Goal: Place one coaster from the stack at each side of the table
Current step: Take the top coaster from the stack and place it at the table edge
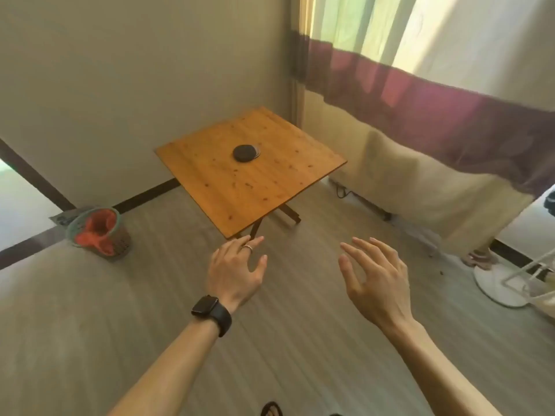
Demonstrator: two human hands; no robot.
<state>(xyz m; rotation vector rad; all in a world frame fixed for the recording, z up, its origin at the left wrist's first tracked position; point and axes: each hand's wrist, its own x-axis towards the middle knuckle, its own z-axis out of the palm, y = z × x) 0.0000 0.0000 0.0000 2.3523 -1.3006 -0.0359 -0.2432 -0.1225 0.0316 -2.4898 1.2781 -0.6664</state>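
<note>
A dark stack of coasters (246, 153) sits mid-table (210, 181), center frame. Below it, the left hand (235, 273) and right hand (374, 279) hover with fingers spread, holding nothing.

One bench (270, 187). One stack of dark coasters (246, 153) on it, number within too small to tell. One basket (99, 232). Two hands: left (237, 271), right (375, 280), both empty. One wristwatch (211, 313). One ring (248, 248).
</note>
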